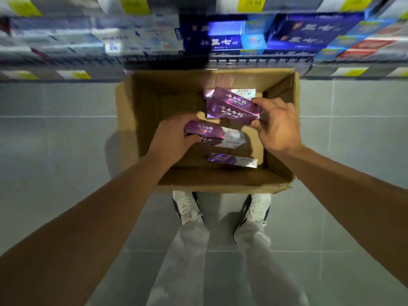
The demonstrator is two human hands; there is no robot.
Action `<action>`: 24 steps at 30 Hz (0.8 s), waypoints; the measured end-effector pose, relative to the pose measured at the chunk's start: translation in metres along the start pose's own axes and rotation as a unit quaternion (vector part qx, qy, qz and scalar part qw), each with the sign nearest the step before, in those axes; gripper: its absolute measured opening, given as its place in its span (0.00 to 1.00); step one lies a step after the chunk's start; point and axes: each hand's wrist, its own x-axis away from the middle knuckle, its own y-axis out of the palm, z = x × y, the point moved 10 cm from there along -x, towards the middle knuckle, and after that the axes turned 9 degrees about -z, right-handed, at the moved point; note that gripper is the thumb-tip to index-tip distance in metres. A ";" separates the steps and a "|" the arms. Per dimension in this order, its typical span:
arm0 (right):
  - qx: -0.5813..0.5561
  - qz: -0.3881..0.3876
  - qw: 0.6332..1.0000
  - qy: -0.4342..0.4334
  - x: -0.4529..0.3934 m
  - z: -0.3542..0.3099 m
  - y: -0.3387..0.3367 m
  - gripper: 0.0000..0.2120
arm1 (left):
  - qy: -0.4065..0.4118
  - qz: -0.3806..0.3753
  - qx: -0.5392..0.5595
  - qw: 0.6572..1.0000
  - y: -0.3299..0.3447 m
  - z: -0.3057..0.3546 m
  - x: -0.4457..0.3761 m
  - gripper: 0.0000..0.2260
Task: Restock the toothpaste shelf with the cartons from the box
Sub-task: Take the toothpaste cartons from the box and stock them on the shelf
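Hands grip purple cartons inside the box (141, 111): left hand (172, 140) on one (204, 130), right hand (276, 124) pinching another (231, 107). One carton (231, 160) lies below them, so the job looks nearly done.

Open brown corrugated cardboard box (143, 111), plain, no print visible. Toothpaste cartons in it: glossy metallic purple carton with white script (231, 107), second purple-and-white carton (212, 135), third purple carton with a silvery-white end (231, 160). Floor: grey square tiles (55, 140) with pale grout lines. Shelf stock above, blurred: deep blue boxes with white characters (309, 34), light blue and red ones alongside, yellow price tags (251, 4). White lace-up sneakers (187, 208), light grey trousers (183, 261).
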 end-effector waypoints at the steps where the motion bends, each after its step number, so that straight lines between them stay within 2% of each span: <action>1: 0.002 0.003 1.000 -0.003 0.007 -0.015 -0.025 0.23 | -0.008 0.005 0.008 1.000 -0.025 0.015 0.014 0.21; 6: 0.019 0.021 0.999 -0.040 0.043 -0.098 -0.154 0.23 | -0.009 0.041 0.048 0.998 -0.143 0.093 0.082 0.21; 13: -0.013 0.093 0.992 -0.084 0.108 -0.192 -0.327 0.24 | 0.006 0.142 0.099 0.985 -0.294 0.202 0.188 0.23; 18: -0.043 0.158 0.975 -0.147 0.172 -0.250 -0.438 0.24 | 0.055 0.229 0.143 0.961 -0.381 0.275 0.268 0.23; 24: -0.040 0.212 0.955 -0.202 0.238 -0.297 -0.554 0.20 | 0.132 0.289 0.217 0.923 -0.451 0.352 0.347 0.22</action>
